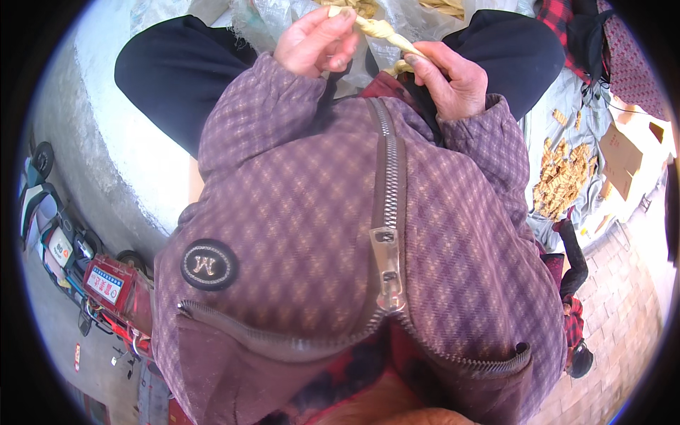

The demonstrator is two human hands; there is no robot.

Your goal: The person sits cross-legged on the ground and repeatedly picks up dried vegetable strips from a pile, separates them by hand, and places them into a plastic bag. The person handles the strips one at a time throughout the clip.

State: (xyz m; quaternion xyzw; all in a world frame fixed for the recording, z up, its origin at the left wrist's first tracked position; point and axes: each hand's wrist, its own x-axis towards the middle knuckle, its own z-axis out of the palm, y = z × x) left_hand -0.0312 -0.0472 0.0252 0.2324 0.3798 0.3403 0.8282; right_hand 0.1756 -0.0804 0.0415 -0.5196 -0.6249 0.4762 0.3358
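Near the top of the head view, a pale yellow twisted strip with a knot-like bulge [378, 28] is stretched between my two hands. My left hand [317, 42] pinches its upper left end between thumb and fingertips. Lower on the right, my right hand [451, 77] grips the strip between thumb and forefinger. Another bit of the yellow material [399, 67] shows beside my right fingers, above my lap; whether it is the same piece, I cannot tell. Clear plastic bags [271, 26] with more yellow material [353, 7] lie beyond my hands.
My bent legs [170, 79] flank the bags. At right, a heap of yellow-brown pieces [563, 178] lies on a grey sheet by a cardboard box [620, 156]. People in checked clothing [574, 326] are on the right. A red vehicle [114, 284] and scooters [56, 234] stand at lower left.
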